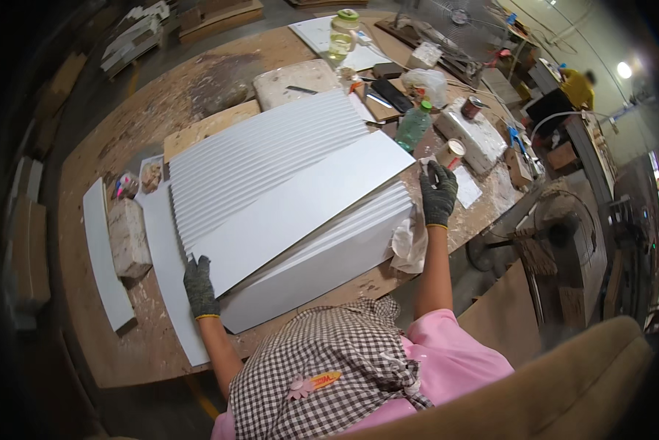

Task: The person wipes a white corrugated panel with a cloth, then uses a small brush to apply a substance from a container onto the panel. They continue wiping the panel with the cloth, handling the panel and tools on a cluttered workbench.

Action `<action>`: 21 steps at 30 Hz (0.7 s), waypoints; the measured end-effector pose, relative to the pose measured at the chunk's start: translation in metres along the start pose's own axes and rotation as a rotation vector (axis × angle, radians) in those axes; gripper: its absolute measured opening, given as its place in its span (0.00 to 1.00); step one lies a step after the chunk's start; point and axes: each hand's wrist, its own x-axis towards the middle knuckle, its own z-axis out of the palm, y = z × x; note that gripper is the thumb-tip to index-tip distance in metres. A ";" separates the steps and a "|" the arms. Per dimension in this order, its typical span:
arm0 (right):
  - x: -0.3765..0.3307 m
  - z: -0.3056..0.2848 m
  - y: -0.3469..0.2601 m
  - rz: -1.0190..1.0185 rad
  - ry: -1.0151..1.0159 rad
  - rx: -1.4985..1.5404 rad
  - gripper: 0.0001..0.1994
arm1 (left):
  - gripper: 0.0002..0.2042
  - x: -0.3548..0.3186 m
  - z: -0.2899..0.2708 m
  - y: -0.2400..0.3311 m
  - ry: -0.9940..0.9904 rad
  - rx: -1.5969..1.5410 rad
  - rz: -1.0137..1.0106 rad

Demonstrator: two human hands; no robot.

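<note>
My left hand (199, 287) wears a dark glove and lies flat, fingers spread, on the near corner of the top white board (300, 205). That long board sits slanted across a big stack of white boards (271, 158) in the middle of the wooden table (124, 132). My right hand (438, 194), gloved too, is at the board's far end, and I cannot tell if it pinches anything. A white rag (410, 242) hangs just under it. A green bottle (414, 126) stands near.
</note>
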 end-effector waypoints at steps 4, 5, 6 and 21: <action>-0.018 -0.014 -0.050 -0.137 -0.146 0.088 0.17 | 0.21 0.007 -0.007 -0.015 0.000 0.033 0.012; -0.021 -0.012 -0.052 -0.259 -0.200 0.053 0.16 | 0.20 0.006 -0.007 -0.016 0.003 -0.009 0.017; -0.018 -0.003 -0.039 -0.276 -0.110 0.054 0.14 | 0.19 0.005 -0.005 -0.015 0.008 -0.031 0.058; 0.113 0.106 -0.001 0.368 -0.284 0.871 0.22 | 0.20 -0.016 0.008 0.003 0.008 -0.029 0.169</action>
